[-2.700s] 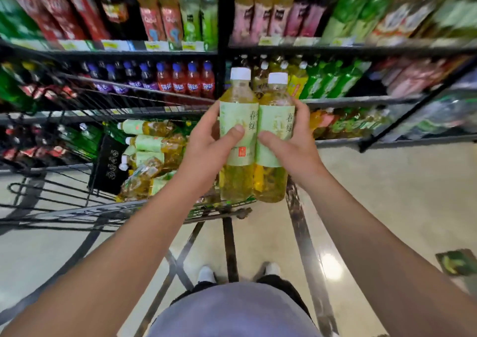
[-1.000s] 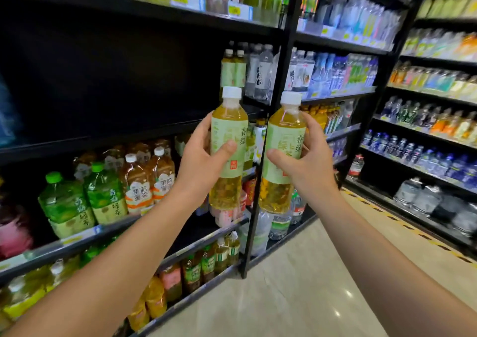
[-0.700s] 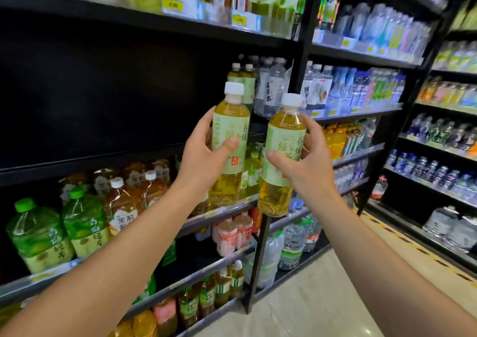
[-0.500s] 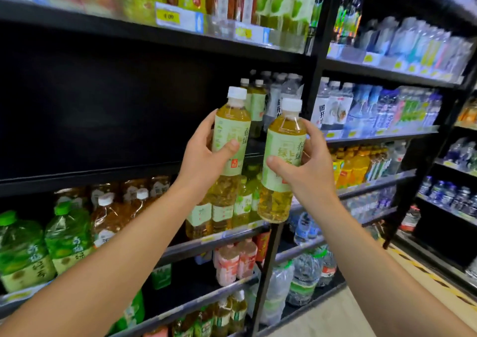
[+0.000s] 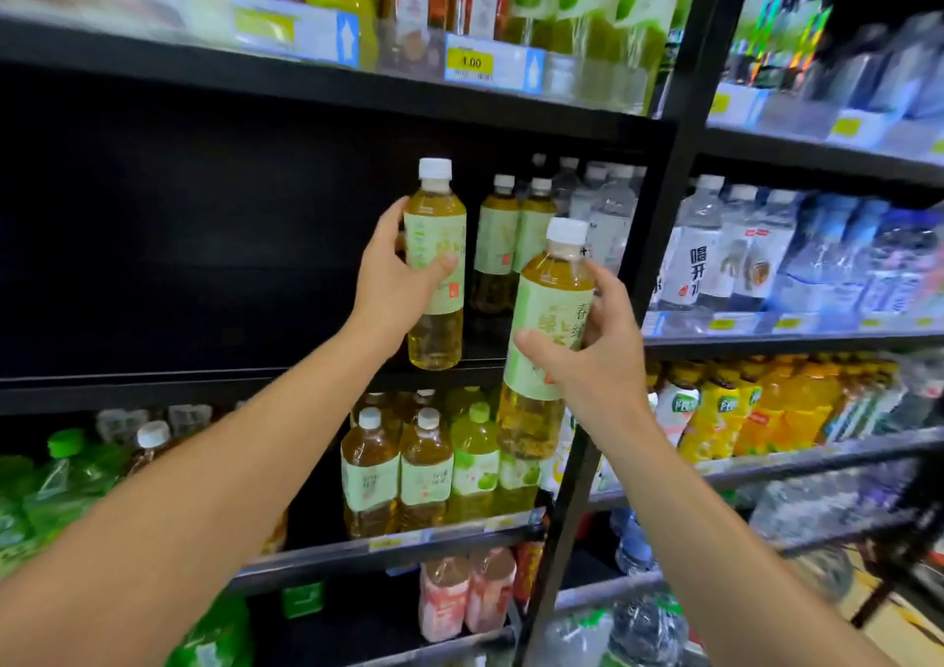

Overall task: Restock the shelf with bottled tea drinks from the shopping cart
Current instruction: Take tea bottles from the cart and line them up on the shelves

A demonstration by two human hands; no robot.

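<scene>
A: What's the setting?
B: A shop aisle lined with black shelving (image 5: 327, 89), mostly stocked with drinks. The middle shelf (image 5: 204, 385) is dark and bare on its left part, with two matching tea bottles (image 5: 503, 247) standing at its right end, beside water bottles (image 5: 608, 216).

A: And below that?
B: Another row with amber and green tea bottles (image 5: 424, 467), and big green bottles (image 5: 56, 487) further left.

A: Where are the task's bottles?
B: One in each hand, both upright. The left hand (image 5: 391, 285) is wrapped round the label of the left tea bottle (image 5: 437, 262), held at the middle shelf's level, just left of the two matching ones; whether its base touches the shelf I cannot tell. The right hand (image 5: 597, 365) grips the right tea bottle (image 5: 546, 339), lower and nearer the camera, in front of the upright post (image 5: 659, 237).
</scene>
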